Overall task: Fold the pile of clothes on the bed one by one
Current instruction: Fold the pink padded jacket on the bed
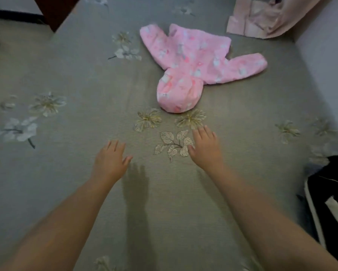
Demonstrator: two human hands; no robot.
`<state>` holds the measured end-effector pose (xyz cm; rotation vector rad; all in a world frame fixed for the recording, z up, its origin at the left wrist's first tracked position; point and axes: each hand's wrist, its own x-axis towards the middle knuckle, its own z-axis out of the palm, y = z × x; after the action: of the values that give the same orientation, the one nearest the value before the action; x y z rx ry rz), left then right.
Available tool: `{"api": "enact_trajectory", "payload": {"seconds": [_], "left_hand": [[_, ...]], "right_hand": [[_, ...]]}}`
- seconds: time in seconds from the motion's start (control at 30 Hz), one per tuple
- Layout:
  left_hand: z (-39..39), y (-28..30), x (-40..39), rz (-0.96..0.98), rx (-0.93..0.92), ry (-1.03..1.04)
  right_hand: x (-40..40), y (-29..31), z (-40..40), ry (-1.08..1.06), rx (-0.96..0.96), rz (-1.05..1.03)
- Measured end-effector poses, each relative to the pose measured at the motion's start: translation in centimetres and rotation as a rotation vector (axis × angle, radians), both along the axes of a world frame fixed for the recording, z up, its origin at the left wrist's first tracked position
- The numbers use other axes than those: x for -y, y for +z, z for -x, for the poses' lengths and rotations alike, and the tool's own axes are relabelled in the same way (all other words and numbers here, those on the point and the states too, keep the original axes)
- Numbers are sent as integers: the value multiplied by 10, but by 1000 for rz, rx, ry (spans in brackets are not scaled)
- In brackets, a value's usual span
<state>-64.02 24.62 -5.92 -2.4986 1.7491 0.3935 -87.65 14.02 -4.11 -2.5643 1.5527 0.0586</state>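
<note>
A small pink hooded jacket [193,61] with a pale print lies spread flat on the bed [76,79], its sleeves out to both sides and its hood pointing toward me. My left hand [109,161] hovers over the grey flowered bedspread, well short of the jacket, fingers straight and holding nothing. My right hand [205,147] reaches further forward, fingers extended, a short way below the hood and not touching it.
A pale pink folded cloth [262,18] lies at the far right corner by the wall. A black garment with white stripes [328,198] sits at the right edge. A dark wooden frame [54,12] stands at the far left beyond the bed.
</note>
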Motion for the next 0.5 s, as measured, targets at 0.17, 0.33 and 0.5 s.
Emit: {"api": "enact_trajectory", "payload": {"seconds": [0.17, 0.33, 0.5], "left_hand": [[-24, -67, 54, 23, -129, 30], [-35, -136, 110, -54, -139, 42], [-35, -167, 118, 31, -95, 93]], "right_hand": [[59, -45, -36, -28, -59, 8], [131, -91, -73, -67, -32, -4], [199, -133, -97, -108, -19, -18]]}}
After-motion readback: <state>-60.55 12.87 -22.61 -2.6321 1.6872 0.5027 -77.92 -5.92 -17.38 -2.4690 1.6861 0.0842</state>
